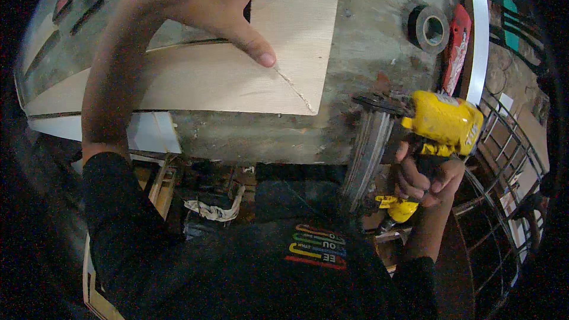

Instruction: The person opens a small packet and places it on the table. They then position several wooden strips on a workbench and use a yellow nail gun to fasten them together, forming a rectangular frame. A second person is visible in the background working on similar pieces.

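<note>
I am watching from the head view as the left hand [213, 6] is pressing flat on a pale plywood sheet [195, 77] lying on the stained workbench [367, 47], fingers spread and the thumb tip resting just beside a thin diagonal line or crack running toward the sheet's near right corner; that hand is open, clamped on nothing. The right hand [427, 178] is wrapping its fingers firmly around the grip of a yellow nail gun [441, 121], which is hanging at the bench's near right edge, its long magazine [367, 154] sloping down below the bench top. The tool's nose is sitting near the sheet's corner but apart from it, so I am judging that the fastening has not begun here: I am seeing no nail heads in the wood, though they could be too small to tell. The sheet is looking positioned and steadied; bringing the gun onto it is what I am reckoning is left. A roll of black tape [431, 28] and a red tool [456, 47] are lying at the far right of the bench, well apart from both hands.
</note>
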